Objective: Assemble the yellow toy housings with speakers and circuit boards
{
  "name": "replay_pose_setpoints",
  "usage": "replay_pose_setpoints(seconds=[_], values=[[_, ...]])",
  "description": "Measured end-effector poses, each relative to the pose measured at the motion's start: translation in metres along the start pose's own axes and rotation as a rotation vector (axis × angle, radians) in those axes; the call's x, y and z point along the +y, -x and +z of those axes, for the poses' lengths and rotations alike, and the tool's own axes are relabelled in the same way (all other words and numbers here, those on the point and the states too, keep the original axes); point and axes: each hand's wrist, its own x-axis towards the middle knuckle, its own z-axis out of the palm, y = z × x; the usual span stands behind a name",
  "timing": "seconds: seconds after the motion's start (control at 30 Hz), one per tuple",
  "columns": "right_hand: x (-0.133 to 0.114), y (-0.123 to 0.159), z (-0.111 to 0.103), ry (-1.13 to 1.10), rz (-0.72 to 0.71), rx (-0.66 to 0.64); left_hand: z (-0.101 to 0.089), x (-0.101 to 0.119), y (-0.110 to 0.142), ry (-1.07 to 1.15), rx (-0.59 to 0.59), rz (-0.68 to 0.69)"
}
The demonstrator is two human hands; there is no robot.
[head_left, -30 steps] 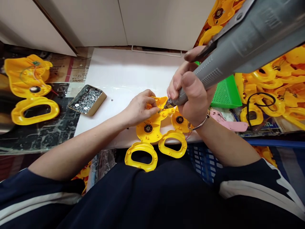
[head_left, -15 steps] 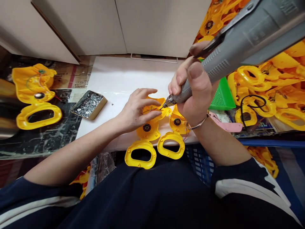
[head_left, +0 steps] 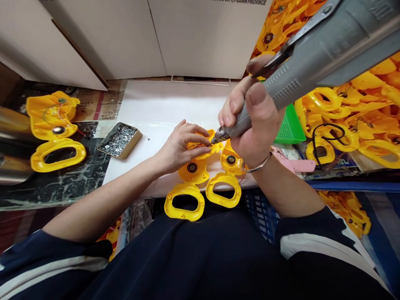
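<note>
My right hand (head_left: 254, 118) is wrapped round a grey electric screwdriver (head_left: 300, 79), tilted so that its bit points down and left. The bit's tip is at the fingertips of my left hand (head_left: 187, 146). There the thumb and index finger are nearly together in a pinch; whatever lies between them is too small to make out. Under this hand lies a yellow plastic shell half (head_left: 195, 175) with a round black speaker and thin wires, its ring-shaped end (head_left: 168, 204) overhanging the table edge. Beside it, partly behind my right hand, is a second yellow shell half (head_left: 223, 189) with red wires.
A tin of small metal screws and washers (head_left: 117, 141) stands on the left of the white sheet (head_left: 150, 100). Farther left lies another wired yellow shell (head_left: 56, 152). On the right are a green basket (head_left: 292, 125), a pink part (head_left: 293, 160) and heaped yellow shells (head_left: 371, 108).
My left hand lifted from its hold on the shell, spread its fingers, then brought thumb and index closer together at the bit. The screwdriver stays in my right hand. The view has shifted slightly.
</note>
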Motion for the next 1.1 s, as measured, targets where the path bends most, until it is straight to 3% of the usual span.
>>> replay_pose_setpoints(seconds=[0.1, 0.37, 0.5, 0.63, 0.9, 1.1], values=[[0.001, 0.001, -0.002, 0.058, 0.025, 0.009, 0.002, -0.001, 0.0, 0.037, 0.02, 0.002], [-0.029, 0.01, 0.007, -0.01, 0.058, 0.078, 0.003, -0.002, 0.003, 0.008, 0.027, -0.028], [-0.023, 0.007, 0.004, 0.085, 0.119, 0.123, 0.003, -0.002, 0.004, 0.016, 0.037, -0.027], [-0.016, 0.007, 0.001, 0.022, 0.055, 0.075, 0.005, -0.003, 0.004, 0.04, 0.045, 0.01], [-0.015, 0.005, 0.005, 0.026, 0.072, 0.153, -0.005, -0.003, 0.002, 0.08, -0.047, 0.142], [-0.016, 0.005, 0.004, -0.068, -0.041, 0.14, -0.015, -0.01, 0.0, -0.023, 0.053, -0.05]])
